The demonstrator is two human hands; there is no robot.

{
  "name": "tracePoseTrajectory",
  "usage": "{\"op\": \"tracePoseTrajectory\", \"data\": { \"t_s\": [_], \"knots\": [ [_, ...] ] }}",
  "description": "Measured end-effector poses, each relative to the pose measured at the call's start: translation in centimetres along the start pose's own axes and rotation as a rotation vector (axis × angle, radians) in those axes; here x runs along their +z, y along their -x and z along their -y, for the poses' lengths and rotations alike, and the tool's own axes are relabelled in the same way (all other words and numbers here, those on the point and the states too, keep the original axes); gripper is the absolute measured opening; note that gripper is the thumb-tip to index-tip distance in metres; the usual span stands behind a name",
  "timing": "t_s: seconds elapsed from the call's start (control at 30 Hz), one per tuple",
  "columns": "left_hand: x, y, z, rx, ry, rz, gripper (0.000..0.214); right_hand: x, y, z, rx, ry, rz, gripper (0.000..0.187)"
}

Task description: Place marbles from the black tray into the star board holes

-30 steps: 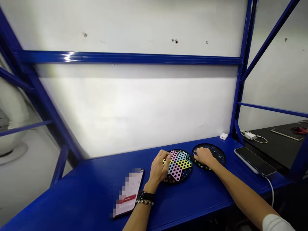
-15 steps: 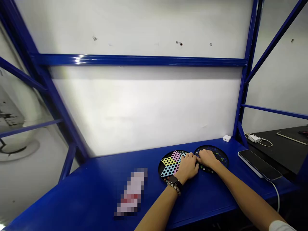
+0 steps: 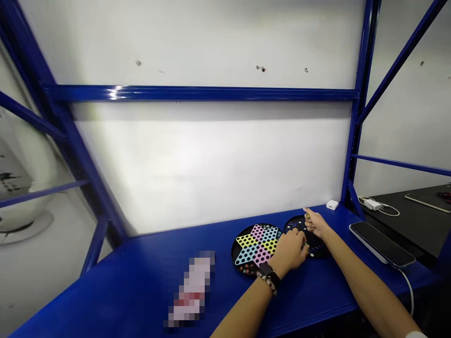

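On the blue desk (image 3: 141, 291), a black round tray (image 3: 235, 257) lay between the back and front edges, bearing a star-shaped board (image 3: 256, 244) in pink, yellow and light blue, with reddish beads (image 3: 248, 269) at its near rim. Toward the right edge, a second dark tray (image 3: 320, 251) held small coloured pieces. The left hand (image 3: 289, 249), wearing a dark watch (image 3: 270, 271), bent over its near-left side, its fingertips largely hidden. Above its far side, the right hand (image 3: 316, 224) gripped something small and yellowish (image 3: 307, 216). A white box (image 3: 332, 204) sat near the back right corner; a dark phone (image 3: 382, 243) lay along the right edge, while a pixelated pale object (image 3: 192, 293) rested nearer the front edge, left of the board.
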State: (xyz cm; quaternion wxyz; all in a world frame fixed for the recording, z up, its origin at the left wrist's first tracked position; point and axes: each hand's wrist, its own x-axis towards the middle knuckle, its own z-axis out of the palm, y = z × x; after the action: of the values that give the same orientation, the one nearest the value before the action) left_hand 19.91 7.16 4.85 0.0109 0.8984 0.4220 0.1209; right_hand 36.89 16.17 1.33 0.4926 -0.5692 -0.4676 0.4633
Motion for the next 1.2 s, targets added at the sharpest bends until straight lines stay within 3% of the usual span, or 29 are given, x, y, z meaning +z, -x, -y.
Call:
{"op": "tracePoseTrajectory", "data": {
  "t_s": [0.1, 0.23, 0.47, 0.63, 0.77, 0.87, 0.93, 1.0, 1.1, 1.2],
  "knots": [
    [0.5, -0.3, -1.3, 0.065, -0.017, 0.064, 0.019, -0.8, -0.2, 0.3, 0.037, -0.115, 0.004, 0.037],
    [1.5, -0.7, -1.4, 0.049, 0.024, 0.109, 0.015, -1.3, -0.1, 0.5, 0.07, -0.15, 0.041, 0.031],
    [2.2, -0.4, -0.4, 0.049, 0.151, 0.053, 0.018, 0.1, 0.3, -0.3, 0.027, 0.047, 0.048, 0.031],
    [0.1, 1.0, 2.9, -0.002, 0.397, -0.172, 0.015, 1.1, 0.5, -1.1, -0.081, 0.134, 0.014, 0.031],
    [-2.3, 2.1, 6.9, -0.152, 0.622, -0.444, 0.018, 1.4, 1.1, -0.1, 0.05, -0.213, 0.093, 0.029],
    [-3.3, 2.4, 7.7, -0.166, 0.666, -0.585, 0.015, 3.1, 2.1, 1.1, 0.208, -0.481, 0.226, 0.031],
    [-3.4, 1.9, 6.9, -0.097, 0.633, -0.584, 0.015, 5.0, 2.8, 1.8, 0.336, -0.616, 0.363, 0.034],
    [-3.4, 1.0, 5.8, -0.043, 0.52, -0.482, 0.015, 6.7, 3.3, 2.0, 0.398, -0.682, 0.44, 0.035],
    [-3.2, -0.1, 5.0, -0.041, 0.328, -0.357, 0.018, 7.3, 3.2, 1.9, 0.394, -0.753, 0.389, 0.034],
    [-3.0, -0.4, 5.7, -0.049, 0.334, -0.375, 0.026, 5.5, 2.6, 1.8, 0.352, -0.801, 0.293, 0.035]
  ]
}}
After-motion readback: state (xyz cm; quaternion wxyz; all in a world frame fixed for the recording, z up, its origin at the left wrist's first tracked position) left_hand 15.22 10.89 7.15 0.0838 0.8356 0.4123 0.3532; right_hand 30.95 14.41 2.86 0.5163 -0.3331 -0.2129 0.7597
